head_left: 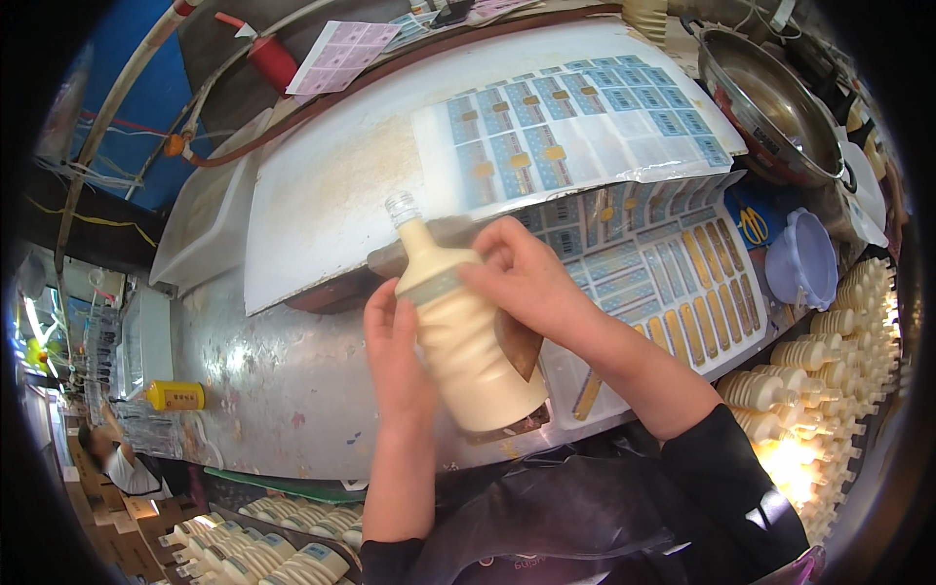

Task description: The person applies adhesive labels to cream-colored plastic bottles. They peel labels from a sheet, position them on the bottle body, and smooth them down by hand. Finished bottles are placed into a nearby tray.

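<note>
Between my two hands a cream-coloured bottle (473,356) leans with its clear threaded neck pointing up and away. Its lower body has spiral ridges. A pale grey-blue label strip (431,286) lies across its shoulder. My left hand (392,336) is closed at the bottle's left side, fingertips by the strip's left end. From the right, my right hand (522,278) presses its thumb at the strip's right end, the index finger curled. The bottle hides parts of the fingers. A brown flat-sided piece (520,346) shows behind the bottle, under my right hand.
Blue-and-gold label sheets (546,127) lie on a raised white board (331,224); more label sheets (673,292) rest at right. Beyond are a metal basin (770,97), purple bucket (801,258) and yellow scissors (752,225). A yellow bottle (175,395) lies left. Cream bottles (790,380) crowd the right.
</note>
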### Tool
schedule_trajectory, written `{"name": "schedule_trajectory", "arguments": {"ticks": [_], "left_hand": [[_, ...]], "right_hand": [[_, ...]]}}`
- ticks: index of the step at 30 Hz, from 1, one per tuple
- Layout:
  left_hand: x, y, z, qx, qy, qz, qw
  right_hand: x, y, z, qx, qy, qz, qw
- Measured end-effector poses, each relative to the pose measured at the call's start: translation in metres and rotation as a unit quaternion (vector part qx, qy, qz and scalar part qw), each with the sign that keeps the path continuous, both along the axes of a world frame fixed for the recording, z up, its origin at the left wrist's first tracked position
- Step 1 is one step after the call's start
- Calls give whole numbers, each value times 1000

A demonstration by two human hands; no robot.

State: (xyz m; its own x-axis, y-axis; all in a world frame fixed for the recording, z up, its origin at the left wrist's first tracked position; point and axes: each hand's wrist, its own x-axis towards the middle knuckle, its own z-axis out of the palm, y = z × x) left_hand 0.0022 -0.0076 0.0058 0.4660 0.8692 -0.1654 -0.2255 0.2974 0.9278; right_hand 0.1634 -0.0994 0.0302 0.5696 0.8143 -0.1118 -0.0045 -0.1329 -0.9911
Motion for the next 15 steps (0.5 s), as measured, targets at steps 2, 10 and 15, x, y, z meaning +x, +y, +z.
{"name": "schedule_trajectory", "arguments": {"ticks": [2, 10, 15], "left_hand": [[2, -1, 0, -5, -7, 12, 1000], [2, 0, -3, 4, -8, 7, 1000], [3, -1, -1, 0, -10, 4, 1000]], "right_hand": [[0, 0, 0, -1, -5, -4, 1000], [-2, -1, 0, -3, -1, -6, 1000], [-1, -3, 1, -4, 26, 2, 1000]]}}
